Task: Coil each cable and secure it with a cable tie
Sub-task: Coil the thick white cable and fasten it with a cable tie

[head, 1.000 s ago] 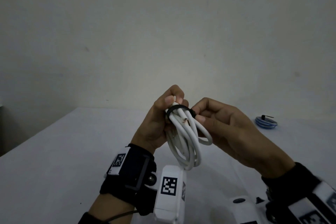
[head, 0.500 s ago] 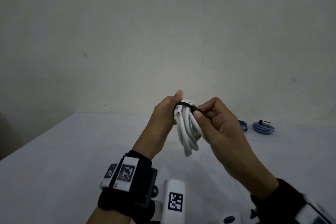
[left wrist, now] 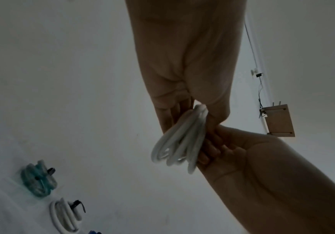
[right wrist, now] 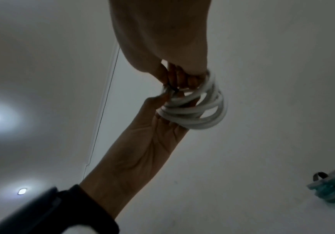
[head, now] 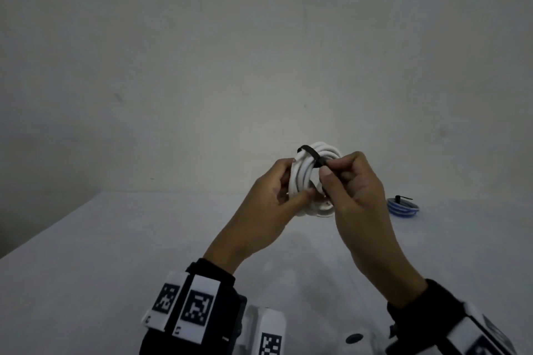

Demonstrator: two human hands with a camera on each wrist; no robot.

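Observation:
A white cable coil (head: 302, 179) is held up in the air above the table in the head view. My left hand (head: 297, 181) grips its left side, thumb across the front strands. A black cable tie (head: 310, 154) loops over the top of the coil. My right hand (head: 328, 168) pinches the tie's tail just right of the coil. In the left wrist view the coil (left wrist: 178, 142) hangs between both hands. The right wrist view shows the coil (right wrist: 198, 109) from below, with the tie mostly hidden by fingers.
A blue coil (head: 402, 207) with a black tie lies on the white table (head: 115, 253) to the right. The left wrist view shows that tied blue coil (left wrist: 37, 178) and a tied white coil (left wrist: 64, 215) on the table. A wooden box (left wrist: 278, 120) hangs on the wall.
Both hands have risen and moved away from me with the coil. The coil has turned, and the tie loop now sits closer around its top.

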